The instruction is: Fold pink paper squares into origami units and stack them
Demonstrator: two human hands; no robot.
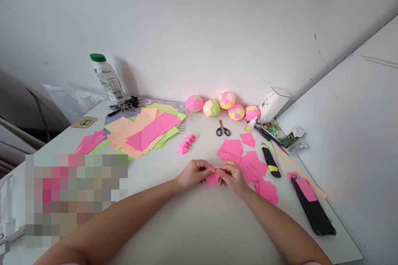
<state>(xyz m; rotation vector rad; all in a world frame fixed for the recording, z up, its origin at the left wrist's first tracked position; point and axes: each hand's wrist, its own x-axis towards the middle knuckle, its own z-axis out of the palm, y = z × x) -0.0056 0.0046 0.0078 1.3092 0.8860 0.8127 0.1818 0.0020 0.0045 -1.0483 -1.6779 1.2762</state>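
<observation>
Between my two hands, close to the middle of the white table, is a small piece of pink paper [212,178]. My left hand [193,174] pinches its left side, and my right hand [232,177] pinches its upper right edge with thumb and fingers. Just right of my right hand lie loose pink paper squares [248,167], some overlapping. A short row of folded pink paper pieces [186,144] sits beyond my left hand. Small black-handled scissors [223,129] lie past my hands, points toward the wall.
Several multicoloured paper balls [211,108] line the wall beside a white paper tube [274,103]. At left are stacked coloured sheets [152,130], keys [127,104] and a green-capped bottle [107,78]. A utility knife [271,160] and black pouch [312,205] lie right. The lower left is pixelated.
</observation>
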